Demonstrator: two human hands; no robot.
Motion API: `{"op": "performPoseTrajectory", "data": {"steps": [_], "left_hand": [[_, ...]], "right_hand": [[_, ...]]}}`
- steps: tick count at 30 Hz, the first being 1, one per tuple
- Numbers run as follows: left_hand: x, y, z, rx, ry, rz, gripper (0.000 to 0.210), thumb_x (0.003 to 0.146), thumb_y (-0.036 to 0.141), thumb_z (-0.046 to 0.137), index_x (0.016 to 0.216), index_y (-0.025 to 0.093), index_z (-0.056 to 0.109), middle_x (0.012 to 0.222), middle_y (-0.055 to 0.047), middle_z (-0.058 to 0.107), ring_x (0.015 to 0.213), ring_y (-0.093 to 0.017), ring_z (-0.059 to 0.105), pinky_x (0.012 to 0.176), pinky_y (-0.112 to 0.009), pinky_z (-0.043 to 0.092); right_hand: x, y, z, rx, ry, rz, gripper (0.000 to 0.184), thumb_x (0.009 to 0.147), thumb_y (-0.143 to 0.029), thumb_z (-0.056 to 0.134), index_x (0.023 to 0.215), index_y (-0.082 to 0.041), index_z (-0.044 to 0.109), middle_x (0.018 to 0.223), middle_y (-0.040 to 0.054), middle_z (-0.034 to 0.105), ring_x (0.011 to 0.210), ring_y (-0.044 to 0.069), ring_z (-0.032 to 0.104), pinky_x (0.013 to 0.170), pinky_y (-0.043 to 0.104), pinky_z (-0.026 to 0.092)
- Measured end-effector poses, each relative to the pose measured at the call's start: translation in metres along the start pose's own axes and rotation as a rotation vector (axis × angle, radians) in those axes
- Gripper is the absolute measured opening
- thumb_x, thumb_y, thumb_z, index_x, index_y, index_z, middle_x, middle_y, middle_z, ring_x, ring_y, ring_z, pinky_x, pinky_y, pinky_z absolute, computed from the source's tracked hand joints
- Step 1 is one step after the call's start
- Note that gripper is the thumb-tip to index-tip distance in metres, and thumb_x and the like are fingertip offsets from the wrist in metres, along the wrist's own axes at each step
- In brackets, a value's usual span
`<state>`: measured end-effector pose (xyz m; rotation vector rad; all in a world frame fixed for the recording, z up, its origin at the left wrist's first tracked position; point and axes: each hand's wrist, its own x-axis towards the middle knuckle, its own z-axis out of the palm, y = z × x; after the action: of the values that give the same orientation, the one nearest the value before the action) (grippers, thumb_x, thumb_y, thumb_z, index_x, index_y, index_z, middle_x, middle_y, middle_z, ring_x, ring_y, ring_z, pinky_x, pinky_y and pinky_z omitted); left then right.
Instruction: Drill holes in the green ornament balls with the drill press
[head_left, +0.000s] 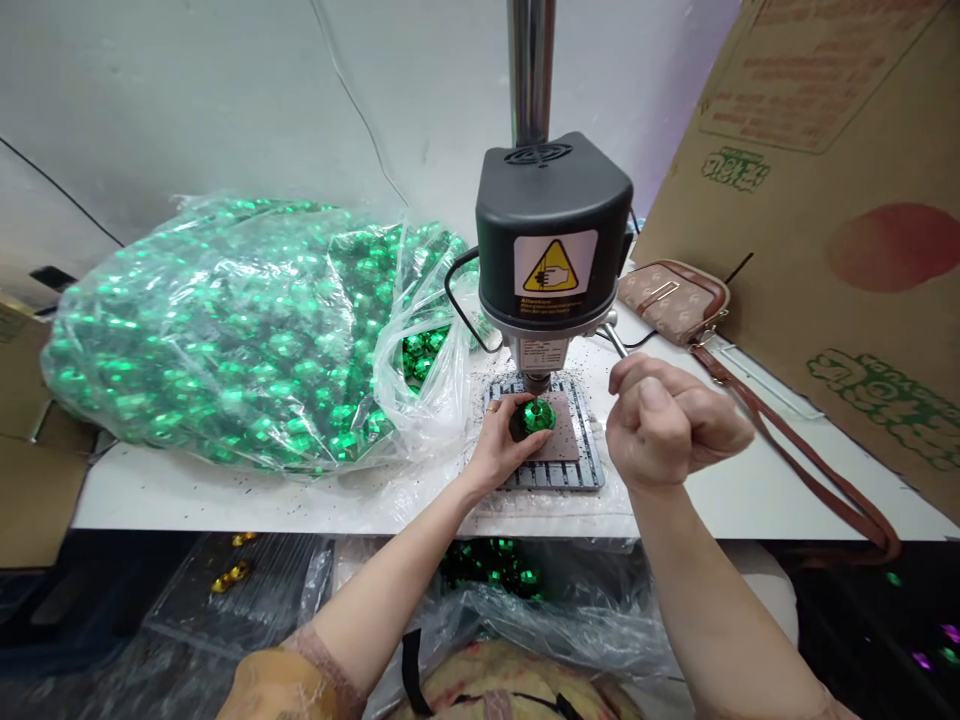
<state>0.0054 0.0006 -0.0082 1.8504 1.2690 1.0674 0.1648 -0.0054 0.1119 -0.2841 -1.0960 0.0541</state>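
My left hand [504, 438] grips a shiny green faceted ball [539, 414] between thumb and fingers. The ball rests on a brownish pad [568, 440] on the slotted base [592, 474] of a black bench drill press [555, 210]. Directly above the ball is the drill chuck [537, 382], its tip at or very near the ball's top; contact cannot be made out. To the right, my right hand [667, 415] is closed in a fist round the end of the drill press's metal feed lever [616, 340], which the fingers partly hide.
A large clear plastic bag [225, 330] of green balls lies left of the drill, its mouth facing it. Dark shavings dot the white table [225, 500]. A handbag [671, 300] and a cardboard box [825, 250] stand right. More green balls [495, 568] sit below the table edge.
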Motion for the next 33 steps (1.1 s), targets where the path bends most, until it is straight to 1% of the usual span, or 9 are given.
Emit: {"op": "performPoseTrajectory", "data": {"steps": [8,12,14,18,21,24,27,29,33], "left_hand": [[-0.001,0.009,0.004,-0.009,0.076,-0.034,0.047,0.081,0.034,0.083,0.121,0.023,0.062,0.117,-0.009,0.067,0.111,-0.028,0.063,0.097,-0.045,0.051],[-0.033,0.03,-0.003,0.124,0.198,-0.01,0.043,0.079,0.043,0.083,0.111,0.024,0.062,0.104,-0.008,0.069,0.098,-0.027,0.065,0.084,-0.042,0.053],[-0.064,0.034,-0.009,0.195,0.09,0.123,0.043,0.08,0.051,0.081,0.109,0.025,0.062,0.098,-0.007,0.069,0.09,-0.026,0.065,0.079,-0.041,0.053],[-0.128,0.023,-0.017,0.398,-0.357,0.409,0.045,0.077,0.062,0.079,0.107,0.031,0.067,0.086,-0.007,0.07,0.079,-0.028,0.065,0.068,-0.044,0.053],[-0.137,0.01,-0.031,0.434,-0.499,0.492,0.051,0.072,0.068,0.08,0.111,0.035,0.068,0.092,-0.009,0.074,0.084,-0.032,0.069,0.067,-0.047,0.056],[-0.095,0.002,-0.059,0.406,-0.221,0.421,0.03,0.093,0.052,0.065,0.115,0.032,0.068,0.105,-0.01,0.074,0.101,-0.032,0.069,0.088,-0.051,0.057],[-0.018,-0.004,-0.098,0.508,0.107,0.101,0.028,0.098,0.022,0.048,0.118,0.026,0.068,0.11,-0.013,0.068,0.109,-0.032,0.065,0.102,-0.052,0.052],[0.032,-0.011,-0.12,0.627,0.115,-0.157,0.033,0.091,0.013,0.052,0.118,0.021,0.069,0.116,-0.016,0.064,0.114,-0.036,0.062,0.106,-0.054,0.048],[0.088,-0.029,-0.138,0.648,0.059,-0.287,0.034,0.076,0.004,0.065,0.105,0.019,0.074,0.104,-0.014,0.065,0.105,-0.037,0.065,0.099,-0.052,0.049]], "right_hand": [[0.047,-0.014,0.031,-0.043,0.12,0.259,0.043,0.085,-0.013,0.058,0.052,-0.019,0.031,0.042,-0.0081,0.03,0.038,0.004,0.033,0.044,0.027,0.033],[0.064,-0.014,0.035,-0.071,0.121,0.359,0.043,0.083,-0.02,0.066,0.05,-0.022,0.038,0.041,-0.0075,0.033,0.038,0.008,0.034,0.046,0.032,0.032],[0.065,-0.012,0.033,-0.076,0.099,0.365,0.043,0.084,-0.024,0.067,0.05,-0.022,0.041,0.042,-0.007,0.035,0.039,0.008,0.036,0.047,0.032,0.032],[0.061,-0.012,0.03,-0.074,0.079,0.342,0.042,0.086,-0.027,0.066,0.051,-0.022,0.043,0.043,-0.0065,0.037,0.04,0.009,0.038,0.047,0.032,0.033],[0.06,-0.014,0.031,-0.052,0.077,0.344,0.042,0.087,-0.024,0.065,0.052,-0.022,0.041,0.043,-0.007,0.037,0.04,0.008,0.038,0.046,0.031,0.032],[0.061,-0.015,0.033,-0.036,0.081,0.354,0.041,0.087,-0.021,0.063,0.054,-0.022,0.039,0.043,-0.0074,0.038,0.04,0.008,0.039,0.045,0.031,0.032],[0.061,-0.015,0.034,-0.032,0.099,0.352,0.043,0.086,-0.022,0.064,0.053,-0.023,0.036,0.042,-0.0073,0.036,0.039,0.009,0.039,0.042,0.033,0.031],[0.06,-0.015,0.035,-0.038,0.117,0.346,0.043,0.086,-0.023,0.064,0.054,-0.023,0.035,0.042,-0.0073,0.036,0.039,0.008,0.039,0.043,0.032,0.031],[0.059,-0.015,0.036,-0.049,0.111,0.332,0.042,0.089,-0.021,0.06,0.056,-0.021,0.034,0.045,-0.0076,0.036,0.042,0.005,0.04,0.046,0.029,0.033]]}}
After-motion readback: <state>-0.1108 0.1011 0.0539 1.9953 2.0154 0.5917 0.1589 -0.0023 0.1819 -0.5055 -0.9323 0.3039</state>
